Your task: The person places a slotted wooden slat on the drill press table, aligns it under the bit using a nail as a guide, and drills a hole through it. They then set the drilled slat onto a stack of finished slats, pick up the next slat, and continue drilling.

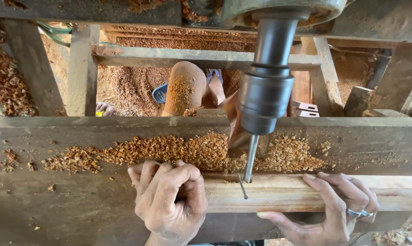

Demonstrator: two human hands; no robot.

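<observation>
- A worn wooden bench [78, 200] is seen across the whole lower view, and it is dusted with wood chips.
- A drilling machine [266, 86] is hung from above; its dark round chuck is placed over the middle of the bench.
- A pale wooden bar [397, 191] is laid flat on the bench, along its near edge, under the chuck.
- A long heap of wood shavings [169, 150] is spread on the bench just behind the bar.
- The left hand [169, 200] is closed over the left end of the bar, with the fingers curled on top.
- The right hand [333, 207] is wrapped around the bar to the right of the drill; the fingers are laid over the top and the thumb is kept at the near side. Two rings [358, 212] are worn on it.
- A bare knee [184, 89] of a person is seen behind the bench, beside a blue sandal [160, 93].
- A thin drill bit [250, 157] is set upright from the chuck into the top face of the bar, between the two hands.
</observation>
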